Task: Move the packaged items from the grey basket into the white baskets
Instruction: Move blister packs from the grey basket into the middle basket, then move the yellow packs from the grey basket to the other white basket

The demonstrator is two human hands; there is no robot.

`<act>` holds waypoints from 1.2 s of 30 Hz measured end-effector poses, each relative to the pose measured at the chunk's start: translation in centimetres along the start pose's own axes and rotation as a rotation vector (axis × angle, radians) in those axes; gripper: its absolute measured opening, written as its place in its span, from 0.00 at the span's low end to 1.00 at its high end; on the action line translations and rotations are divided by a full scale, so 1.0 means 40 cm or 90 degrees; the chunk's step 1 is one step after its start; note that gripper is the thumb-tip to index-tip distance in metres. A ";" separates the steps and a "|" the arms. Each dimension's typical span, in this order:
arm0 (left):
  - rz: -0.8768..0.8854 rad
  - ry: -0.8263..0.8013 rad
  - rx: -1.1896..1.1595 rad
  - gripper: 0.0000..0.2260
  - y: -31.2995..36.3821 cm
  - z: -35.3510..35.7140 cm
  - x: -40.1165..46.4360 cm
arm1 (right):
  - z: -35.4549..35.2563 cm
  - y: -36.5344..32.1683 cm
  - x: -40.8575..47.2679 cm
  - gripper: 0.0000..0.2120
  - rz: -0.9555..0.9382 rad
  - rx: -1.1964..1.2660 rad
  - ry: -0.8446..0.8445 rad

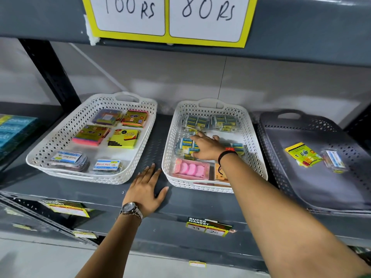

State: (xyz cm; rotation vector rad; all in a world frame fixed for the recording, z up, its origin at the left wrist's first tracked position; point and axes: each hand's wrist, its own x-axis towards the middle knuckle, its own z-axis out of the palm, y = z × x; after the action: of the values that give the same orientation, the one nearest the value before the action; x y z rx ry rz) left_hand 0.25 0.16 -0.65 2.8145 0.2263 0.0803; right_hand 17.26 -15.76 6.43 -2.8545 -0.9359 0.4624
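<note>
Grey basket [313, 189] holds two packets; right hand [206, 147] spread loose over eraser packs [186, 146] in middle white basket [253, 141]; left hand [145, 187] flat, released, on shelf [60, 189]

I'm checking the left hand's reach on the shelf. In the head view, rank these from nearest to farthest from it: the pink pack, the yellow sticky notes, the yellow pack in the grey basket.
From the left hand, flat on the shelf:
1. Pink pack, front of the middle white basket, just right.
2. Yellow sticky notes, left white basket, farther back.
3. Yellow pack, grey basket, far right.
</note>
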 end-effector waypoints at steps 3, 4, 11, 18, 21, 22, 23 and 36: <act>-0.001 0.001 -0.006 0.40 0.000 -0.001 0.000 | -0.006 -0.001 -0.004 0.32 0.004 0.014 -0.020; 0.000 0.003 -0.007 0.40 0.000 -0.002 -0.001 | -0.008 -0.002 -0.008 0.33 0.002 0.017 -0.024; -0.002 -0.005 0.007 0.41 0.001 -0.002 0.000 | -0.082 0.086 -0.081 0.26 0.000 0.075 0.193; -0.007 0.001 0.022 0.41 0.011 -0.006 -0.003 | -0.100 0.386 -0.238 0.15 0.306 0.081 0.333; -0.008 0.004 0.024 0.41 0.012 -0.006 -0.004 | -0.055 0.502 -0.302 0.17 0.425 0.044 0.250; -0.008 0.003 0.022 0.41 0.012 -0.006 -0.004 | -0.039 0.531 -0.313 0.18 0.439 0.040 0.219; -0.009 0.004 0.020 0.41 0.012 -0.006 -0.005 | -0.025 0.554 -0.318 0.19 0.441 0.037 0.197; -0.016 0.001 0.023 0.40 0.004 0.000 -0.001 | -0.015 0.632 -0.278 0.23 0.481 0.079 0.099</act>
State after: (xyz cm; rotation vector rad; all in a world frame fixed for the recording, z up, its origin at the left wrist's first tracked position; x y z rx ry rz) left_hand 0.24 0.01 -0.59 2.8475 0.2661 0.0741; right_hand 23.13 -42.72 5.02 -2.9729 0.2223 0.3219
